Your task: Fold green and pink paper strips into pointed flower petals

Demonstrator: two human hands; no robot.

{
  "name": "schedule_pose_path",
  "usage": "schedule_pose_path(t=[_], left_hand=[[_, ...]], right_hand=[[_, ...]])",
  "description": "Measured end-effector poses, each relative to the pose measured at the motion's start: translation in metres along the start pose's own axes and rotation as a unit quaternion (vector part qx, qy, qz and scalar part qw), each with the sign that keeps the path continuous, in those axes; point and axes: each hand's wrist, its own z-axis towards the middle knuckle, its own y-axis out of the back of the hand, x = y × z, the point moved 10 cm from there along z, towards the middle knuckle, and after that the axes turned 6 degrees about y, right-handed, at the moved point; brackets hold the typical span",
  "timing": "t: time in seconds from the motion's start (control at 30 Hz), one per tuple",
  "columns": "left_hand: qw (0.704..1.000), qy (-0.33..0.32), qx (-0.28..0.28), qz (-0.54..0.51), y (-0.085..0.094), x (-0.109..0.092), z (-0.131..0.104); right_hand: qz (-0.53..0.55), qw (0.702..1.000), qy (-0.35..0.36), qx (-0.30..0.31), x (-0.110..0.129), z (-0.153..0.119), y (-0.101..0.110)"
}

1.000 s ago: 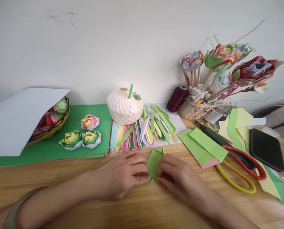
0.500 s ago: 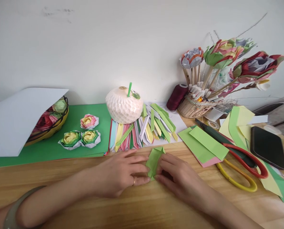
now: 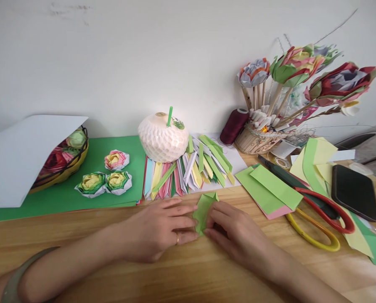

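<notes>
A small piece of light green paper point(image 3: 203, 210) lies on the wooden table, with folded corners showing at its top edge. My left hand point(image 3: 159, 229) rests flat beside it, fingers stretched out and their tips touching its left edge. My right hand point(image 3: 235, 235) has its fingers curled and pressed together on the paper's right edge, hiding part of it. Just beyond are many folded paper strips point(image 3: 203, 164) in green, yellow, pink and white. Flat green paper rectangles point(image 3: 273, 187) lie to the right of my right hand, over a pink sheet.
Scissors point(image 3: 320, 219) with red and yellow handles and a black phone point(image 3: 355, 191) lie at right. Behind stand a white textured container point(image 3: 162, 139), a maroon thread spool point(image 3: 234, 126) and a basket point(image 3: 254, 141) of paper flowers. Several paper lotuses point(image 3: 117, 160) sit on green sheets point(image 3: 96, 153) at left.
The camera view has shifted slightly. My hands and the green paper stay almost in the same place, with no clear change in the fold.
</notes>
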Motion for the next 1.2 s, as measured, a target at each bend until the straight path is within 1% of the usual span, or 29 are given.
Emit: schedule_pose_path(t=[0.1,0.3,0.6,0.73,0.8,0.9,0.97,1.03,1.07,1.13,1.2], left_hand=[[1.000,0.004,-0.007,0.004,0.001,-0.001,0.000],[0.999,0.012,-0.008,0.041,-0.005,-0.007,0.002],[0.987,0.000,-0.096,0.131,0.003,-0.022,-0.002],[0.981,0.000,-0.121,0.150,0.007,-0.028,-0.001],[0.980,0.006,-0.136,0.147,0.009,-0.027,-0.002],[0.978,0.014,-0.163,0.130,0.014,-0.021,-0.003],[0.978,0.024,-0.177,0.107,0.019,-0.015,-0.004],[0.980,0.032,-0.179,0.084,0.024,-0.010,-0.004],[0.980,0.025,-0.184,0.077,0.028,-0.010,-0.005],[0.983,0.016,-0.170,0.070,0.030,-0.010,-0.005],[0.986,0.015,-0.148,0.071,0.028,-0.010,-0.004]], right_hand=[[-0.002,1.000,-0.004,0.002,-0.001,0.000,0.000],[-0.002,1.000,-0.001,0.003,-0.001,0.000,-0.001],[0.005,1.000,-0.009,0.019,-0.004,0.000,-0.001],[0.028,0.999,0.010,0.029,-0.003,0.000,0.005],[0.032,0.998,0.035,0.030,-0.001,-0.001,0.014],[-0.003,0.998,0.056,-0.013,-0.003,-0.003,0.035],[-0.042,0.997,0.054,-0.025,-0.009,-0.004,0.041],[-0.066,0.996,0.063,-0.017,-0.012,-0.002,0.039],[-0.069,0.995,0.070,-0.009,-0.012,-0.002,0.035],[-0.060,0.995,0.085,0.001,-0.011,-0.001,0.028],[-0.051,0.994,0.093,0.001,-0.010,0.000,0.023]])
